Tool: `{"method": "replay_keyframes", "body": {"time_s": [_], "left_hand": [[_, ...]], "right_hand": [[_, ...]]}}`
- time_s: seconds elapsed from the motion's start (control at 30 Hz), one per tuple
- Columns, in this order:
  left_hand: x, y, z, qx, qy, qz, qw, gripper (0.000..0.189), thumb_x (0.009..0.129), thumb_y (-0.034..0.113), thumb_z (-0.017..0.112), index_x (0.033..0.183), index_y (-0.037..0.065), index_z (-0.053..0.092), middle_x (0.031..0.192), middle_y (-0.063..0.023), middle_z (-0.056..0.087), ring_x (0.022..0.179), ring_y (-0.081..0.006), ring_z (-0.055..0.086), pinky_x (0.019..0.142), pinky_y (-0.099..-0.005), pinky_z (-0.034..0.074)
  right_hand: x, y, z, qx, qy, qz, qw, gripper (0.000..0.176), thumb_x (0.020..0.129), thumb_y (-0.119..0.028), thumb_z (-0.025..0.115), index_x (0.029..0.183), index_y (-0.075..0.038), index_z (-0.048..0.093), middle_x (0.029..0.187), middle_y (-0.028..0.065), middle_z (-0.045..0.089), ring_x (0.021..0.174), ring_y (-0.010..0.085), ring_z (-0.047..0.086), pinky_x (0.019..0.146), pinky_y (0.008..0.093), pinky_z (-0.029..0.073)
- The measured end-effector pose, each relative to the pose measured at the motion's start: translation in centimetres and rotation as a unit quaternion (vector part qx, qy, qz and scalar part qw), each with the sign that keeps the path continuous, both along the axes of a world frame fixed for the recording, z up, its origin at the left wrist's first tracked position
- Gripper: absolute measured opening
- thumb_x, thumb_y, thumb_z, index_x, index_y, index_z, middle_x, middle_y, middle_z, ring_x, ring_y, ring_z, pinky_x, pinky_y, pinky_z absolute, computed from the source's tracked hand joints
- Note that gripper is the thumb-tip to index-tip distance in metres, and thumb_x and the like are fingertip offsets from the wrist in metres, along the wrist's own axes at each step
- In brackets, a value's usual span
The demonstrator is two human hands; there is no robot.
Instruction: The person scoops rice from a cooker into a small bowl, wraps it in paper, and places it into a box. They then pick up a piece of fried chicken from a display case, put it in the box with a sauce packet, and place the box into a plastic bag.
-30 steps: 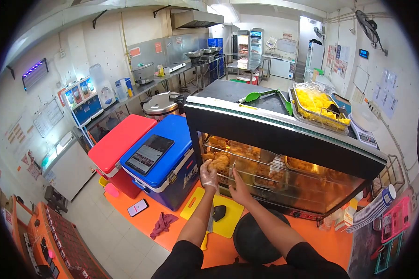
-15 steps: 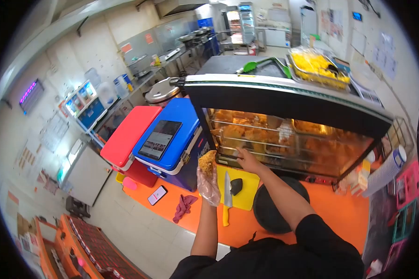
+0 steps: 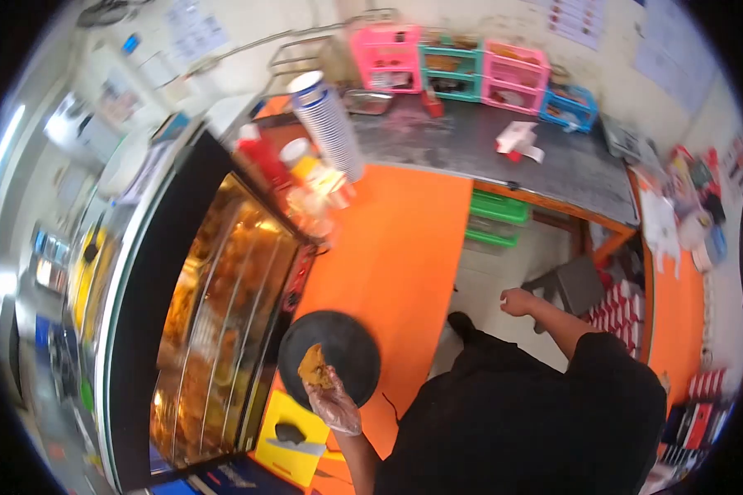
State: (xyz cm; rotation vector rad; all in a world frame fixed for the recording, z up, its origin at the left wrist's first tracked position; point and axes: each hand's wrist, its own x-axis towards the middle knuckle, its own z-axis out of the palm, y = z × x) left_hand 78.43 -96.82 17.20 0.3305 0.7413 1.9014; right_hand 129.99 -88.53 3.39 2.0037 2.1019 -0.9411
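Observation:
My left hand [image 3: 337, 406], in a clear plastic glove, is closed on a piece of fried chicken [image 3: 314, 368]. It holds the golden-brown piece above the round black board [image 3: 351, 346]. Beside the glove lies the yellow cutting board [image 3: 282, 458], bearing a knife [image 3: 295, 446] and a small dark object [image 3: 289, 432] whose kind I cannot make out. Over the floor to the right, my bare right hand [image 3: 517, 303] is curled closed, apart from any object, with nothing visible in it.
A glass display warmer [image 3: 215, 322] with fried food stands at left. Behind the orange counter [image 3: 396, 239] are stacked paper cups [image 3: 330, 124] and a dark side table [image 3: 437, 136] with pink drawers [image 3: 385, 58]. A grey stool [image 3: 574, 285] stands on the floor.
My view has swung right, from the warmer's front to the side table. My right hand has left the warmer door and curled closed. The chicken, still in my left hand, is now over the black board.

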Motion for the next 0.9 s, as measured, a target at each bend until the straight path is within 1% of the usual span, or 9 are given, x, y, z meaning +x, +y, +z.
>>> {"method": "replay_keyframes", "body": {"time_s": [0.03, 0.1, 0.17, 0.23, 0.37, 0.43, 0.6, 0.87, 0.9], "left_hand": [[3.1, 1.9, 0.8, -0.020, 0.006, -0.046, 0.999, 0.049, 0.100, 0.018, 0.056, 0.143, 0.002, 0.042, 0.136, -0.0175, 0.054, 0.118, -0.0283, 0.060, 0.101, -0.0368, 0.055], [8.4, 5.3, -0.8, -0.059, 0.031, -0.081, 0.995, 0.047, 0.102, 0.023, 0.053, 0.143, 0.003, 0.042, 0.130, -0.0151, 0.055, 0.117, -0.0270, 0.059, 0.102, -0.0368, 0.053], [13.8, 9.3, -2.4, -0.041, 0.078, -0.144, 0.986, 0.047, 0.102, 0.025, 0.051, 0.144, 0.004, 0.041, 0.134, -0.0137, 0.053, 0.120, -0.0272, 0.056, 0.106, -0.0404, 0.050], [20.4, 13.8, -3.5, -0.051, 0.094, -0.191, 0.976, 0.047, 0.102, 0.025, 0.051, 0.143, 0.004, 0.041, 0.135, -0.0133, 0.053, 0.121, -0.0271, 0.056, 0.107, -0.0422, 0.049], [35.0, 23.2, -7.7, -0.056, 0.065, -0.341, 0.936, 0.044, 0.103, 0.028, 0.053, 0.139, 0.004, 0.046, 0.133, -0.0105, 0.056, 0.123, -0.0248, 0.056, 0.107, -0.0450, 0.047], [42.8, 27.4, -10.4, 0.024, 0.586, -0.332, 0.739, 0.039, 0.105, 0.028, 0.051, 0.137, 0.006, 0.050, 0.131, -0.0064, 0.058, 0.119, -0.0217, 0.058, 0.103, -0.0377, 0.049], [61.4, 34.1, -6.9, -0.195, 0.037, -0.577, 0.792, 0.032, 0.106, 0.017, 0.045, 0.135, 0.007, 0.055, 0.125, -0.0048, 0.061, 0.112, -0.0174, 0.061, 0.094, -0.0267, 0.053], [76.3, 48.8, -13.7, -0.222, 0.050, -0.532, 0.816, 0.028, 0.103, 0.019, 0.050, 0.124, 0.004, 0.060, 0.121, -0.0047, 0.062, 0.111, -0.0164, 0.060, 0.092, -0.0289, 0.057], [77.1, 50.4, -13.3, -0.231, 0.062, -0.518, 0.821, 0.026, 0.102, 0.017, 0.051, 0.123, 0.005, 0.060, 0.120, -0.0046, 0.062, 0.109, -0.0162, 0.060, 0.092, -0.0287, 0.057]], "right_hand": [[3.8, -1.2, -1.9, -0.004, 0.003, -0.020, 1.000, 0.037, 0.084, -0.028, 0.062, 0.106, 0.000, 0.069, 0.109, 0.0256, 0.069, 0.103, 0.0399, 0.066, 0.087, 0.0498, 0.054], [10.1, -5.3, -7.9, -0.089, 0.285, -0.453, 0.840, 0.032, 0.084, -0.029, 0.067, 0.100, -0.001, 0.069, 0.103, 0.0199, 0.071, 0.095, 0.0357, 0.070, 0.080, 0.0496, 0.056], [22.1, -11.6, -30.0, 0.017, 0.114, -0.120, 0.986, 0.033, 0.095, -0.031, 0.058, 0.105, -0.001, 0.069, 0.085, 0.0121, 0.073, 0.066, 0.0280, 0.070, 0.057, 0.0445, 0.058], [22.7, -13.5, -26.0, -0.266, 0.050, -0.321, 0.907, 0.036, 0.095, -0.035, 0.060, 0.100, 0.000, 0.071, 0.081, 0.0134, 0.073, 0.067, 0.0294, 0.070, 0.058, 0.0444, 0.058], [29.5, -18.1, -27.7, -0.343, 0.140, -0.435, 0.821, 0.037, 0.096, -0.040, 0.061, 0.110, -0.005, 0.066, 0.092, 0.0115, 0.071, 0.076, 0.0271, 0.070, 0.068, 0.0466, 0.057], [31.6, -19.1, -26.5, -0.266, 0.287, -0.550, 0.738, 0.031, 0.097, -0.033, 0.057, 0.113, -0.007, 0.059, 0.091, 0.0099, 0.067, 0.074, 0.0235, 0.068, 0.065, 0.0426, 0.057], [32.7, -17.8, -15.5, -0.050, 0.311, -0.698, 0.643, 0.025, 0.094, -0.022, 0.058, 0.111, -0.003, 0.060, 0.084, 0.0127, 0.068, 0.067, 0.0218, 0.069, 0.055, 0.0372, 0.055], [28.3, -24.1, -17.9, -0.194, 0.321, -0.765, 0.524, 0.026, 0.097, -0.027, 0.055, 0.113, -0.007, 0.060, 0.092, 0.0130, 0.067, 0.076, 0.0268, 0.067, 0.064, 0.0429, 0.055], [27.0, -28.9, -26.3, -0.251, 0.339, -0.763, 0.491, 0.026, 0.097, -0.026, 0.056, 0.113, -0.007, 0.061, 0.091, 0.0134, 0.067, 0.075, 0.0295, 0.067, 0.062, 0.0439, 0.054]]}}
